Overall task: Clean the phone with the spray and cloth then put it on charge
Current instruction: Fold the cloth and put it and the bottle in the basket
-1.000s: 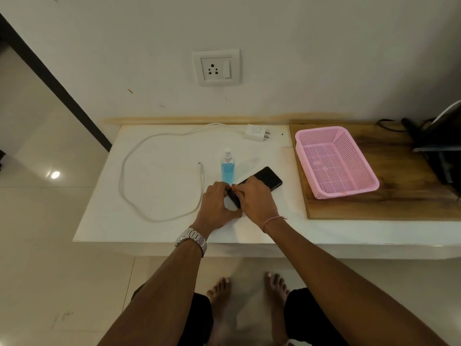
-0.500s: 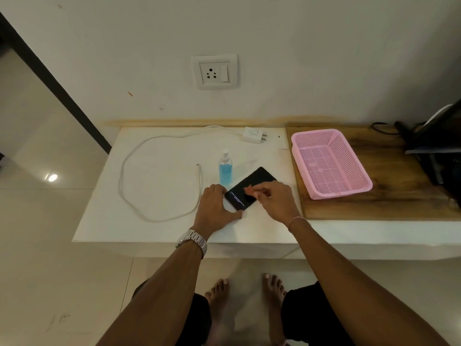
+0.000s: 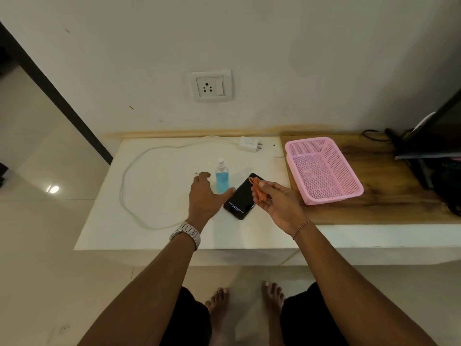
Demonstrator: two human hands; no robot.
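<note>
Right now, in the head view, your right hand holds a bunched orange cloth pinched in its grip, hovering just above the far end of the phone. That phone lies face up on the white surface, its dark screen showing a faint line of text, angled with one end toward you. Your left hand has a released grip, fingers spread, reaching toward the spray bottle that stands upright just beyond it, thumb near the phone's left edge.

Judging by this, you are at the start of cleaning: cloth ready, spray not yet taken. Your next move calls for closing the left hand round the bottle, aiming the nozzle at the screen or cloth, and misting lightly.

Farther off, the charger plug and its white cable lie unplugged on the surface, below the wall socket; charging comes later.
</note>
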